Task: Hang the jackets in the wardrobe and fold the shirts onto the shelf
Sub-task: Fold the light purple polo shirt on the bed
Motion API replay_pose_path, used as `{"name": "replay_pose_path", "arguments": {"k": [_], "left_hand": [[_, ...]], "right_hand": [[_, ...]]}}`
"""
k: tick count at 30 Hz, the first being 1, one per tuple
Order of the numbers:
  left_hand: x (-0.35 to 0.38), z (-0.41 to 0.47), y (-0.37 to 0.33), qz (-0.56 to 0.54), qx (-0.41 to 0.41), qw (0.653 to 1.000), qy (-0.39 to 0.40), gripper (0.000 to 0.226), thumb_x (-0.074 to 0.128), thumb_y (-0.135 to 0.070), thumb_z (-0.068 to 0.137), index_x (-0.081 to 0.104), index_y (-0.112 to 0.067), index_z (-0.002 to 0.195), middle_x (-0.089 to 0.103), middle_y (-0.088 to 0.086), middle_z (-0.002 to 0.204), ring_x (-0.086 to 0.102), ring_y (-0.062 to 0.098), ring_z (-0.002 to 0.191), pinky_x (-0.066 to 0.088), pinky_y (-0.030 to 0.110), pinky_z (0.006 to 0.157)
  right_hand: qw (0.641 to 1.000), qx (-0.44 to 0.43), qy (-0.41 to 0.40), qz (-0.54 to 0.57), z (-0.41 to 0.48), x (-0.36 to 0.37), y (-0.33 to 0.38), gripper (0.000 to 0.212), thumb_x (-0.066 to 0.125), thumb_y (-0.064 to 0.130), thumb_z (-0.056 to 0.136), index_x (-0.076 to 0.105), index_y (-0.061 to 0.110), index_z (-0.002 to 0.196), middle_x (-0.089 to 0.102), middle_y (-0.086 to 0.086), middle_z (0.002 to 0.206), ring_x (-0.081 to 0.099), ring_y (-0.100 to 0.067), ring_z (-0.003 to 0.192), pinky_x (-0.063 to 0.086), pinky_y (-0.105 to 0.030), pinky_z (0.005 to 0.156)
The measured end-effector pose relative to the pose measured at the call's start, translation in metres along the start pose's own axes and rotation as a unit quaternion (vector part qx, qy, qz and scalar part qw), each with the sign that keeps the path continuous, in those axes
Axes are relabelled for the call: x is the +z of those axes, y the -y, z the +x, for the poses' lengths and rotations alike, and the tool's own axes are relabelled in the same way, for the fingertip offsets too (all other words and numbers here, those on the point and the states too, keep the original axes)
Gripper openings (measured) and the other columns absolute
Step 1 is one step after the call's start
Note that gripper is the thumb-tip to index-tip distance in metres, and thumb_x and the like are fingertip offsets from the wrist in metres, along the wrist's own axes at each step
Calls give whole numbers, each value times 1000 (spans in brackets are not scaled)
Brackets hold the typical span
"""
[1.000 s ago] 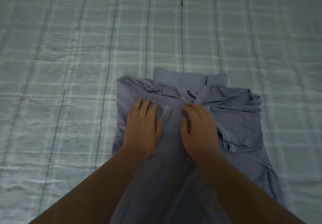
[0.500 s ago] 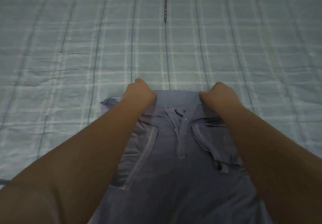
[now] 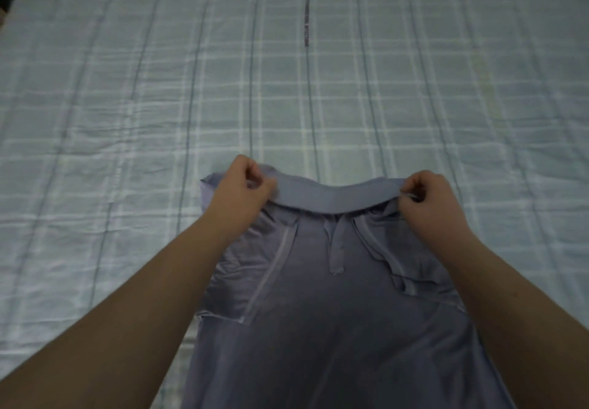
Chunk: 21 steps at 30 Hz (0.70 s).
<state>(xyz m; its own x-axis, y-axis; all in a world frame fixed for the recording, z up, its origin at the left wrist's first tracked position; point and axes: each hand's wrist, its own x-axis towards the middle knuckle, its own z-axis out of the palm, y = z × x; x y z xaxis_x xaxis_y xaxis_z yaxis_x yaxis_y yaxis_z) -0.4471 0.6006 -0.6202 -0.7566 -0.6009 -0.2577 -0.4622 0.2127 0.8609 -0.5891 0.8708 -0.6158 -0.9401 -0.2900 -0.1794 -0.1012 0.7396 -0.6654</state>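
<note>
My left hand [image 3: 240, 187] and right hand [image 3: 428, 200] pinch the collar ends of the blue shirt [image 3: 318, 313], spread on the plaid bedspread [image 3: 127, 122].

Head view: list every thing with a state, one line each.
Shirt: sides folded in, gripped at both ends of its collar.
Left hand: pinches the collar's left end.
Right hand: pinches the collar's right end.
Bedspread: spread out, lightly wrinkled.

The left hand [image 3: 243, 193] and right hand [image 3: 435, 206] are bare, on 2 bare forearms [image 3: 137, 316].
</note>
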Motion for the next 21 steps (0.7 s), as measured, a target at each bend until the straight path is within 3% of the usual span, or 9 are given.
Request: {"name": "replay_pose_path", "arguments": {"k": [2, 4, 6, 8, 10, 12, 15, 18, 21], "left_hand": [[3, -9, 6, 43, 26, 999, 15, 31, 67, -2, 85, 50, -27, 89, 55, -2, 86, 54, 13, 76, 44, 12, 67], [5, -11, 10, 52, 11, 999, 9, 29, 67, -5, 86, 51, -28, 92, 52, -6, 85, 54, 12, 75, 44, 10, 65], [9, -5, 9, 40, -51, 998, -12, 14, 63, -20, 92, 51, -23, 86, 53, -4, 78, 55, 15, 71, 54, 25, 70], [13, 4, 3, 68, -105, 992, -13, 24, 53, -28, 99, 53, -16, 78, 55, 7, 72, 57, 26, 73, 56, 43, 78], [14, 12, -7, 113, -150, 982, 18, 33, 46, -27, 103, 64, -2, 90, 62, 22, 83, 62, 33, 81, 54, 39, 75], [11, 20, -16, 109, -199, 973, 53, 27, 48, -26, 101, 62, -4, 100, 63, 18, 88, 61, 30, 74, 51, 31, 64], [7, 29, -16, 72, -205, 973, 80, 13, 57, -23, 97, 60, -14, 88, 60, 12, 90, 57, 25, 76, 54, 38, 73], [5, 31, -3, -28, -202, 977, 54, 19, 62, -24, 95, 55, -20, 77, 55, 11, 87, 53, 23, 82, 48, 34, 66], [8, 29, 11, 19, -123, 992, 6, 25, 69, -22, 90, 52, -19, 73, 53, 1, 69, 50, 15, 64, 43, 25, 61]], "right_hand": [[999, -4, 24, -29, -4, 1, -4, 9, 59, 13, 84, 55, 22, 84, 52, -6, 98, 59, -29, 85, 50, -41, 72], [999, -1, 26, -36, -6, 2, -1, 6, 57, 26, 86, 52, 29, 84, 54, -2, 95, 57, -25, 80, 50, -41, 70], [998, 54, -3, -31, -2, 4, 6, 16, 52, 42, 90, 51, 28, 84, 59, -1, 92, 57, -25, 83, 47, -39, 75], [989, 140, -2, -50, 9, 7, 9, 28, 49, 49, 93, 55, 22, 91, 62, -7, 96, 57, -31, 90, 44, -38, 80], [977, 192, 47, -77, 21, 9, 9, 38, 53, 43, 94, 63, 7, 100, 66, -17, 103, 61, -36, 96, 47, -36, 80], [965, 211, 125, -93, 30, 9, 9, 35, 58, 31, 92, 67, 1, 108, 67, -20, 108, 64, -35, 99, 50, -33, 75], [961, 195, 183, -63, 39, 3, 16, 12, 60, 13, 91, 65, 11, 101, 61, -14, 94, 57, -25, 73, 46, -27, 61], [977, 178, 112, 42, 45, -1, 17, 16, 53, 0, 83, 61, 14, 84, 57, -11, 75, 55, -26, 70, 47, -30, 58], [985, 160, 55, 45, 43, 1, 14, 19, 50, 3, 81, 56, 20, 86, 56, -4, 77, 57, -28, 81, 44, -29, 64]]}}
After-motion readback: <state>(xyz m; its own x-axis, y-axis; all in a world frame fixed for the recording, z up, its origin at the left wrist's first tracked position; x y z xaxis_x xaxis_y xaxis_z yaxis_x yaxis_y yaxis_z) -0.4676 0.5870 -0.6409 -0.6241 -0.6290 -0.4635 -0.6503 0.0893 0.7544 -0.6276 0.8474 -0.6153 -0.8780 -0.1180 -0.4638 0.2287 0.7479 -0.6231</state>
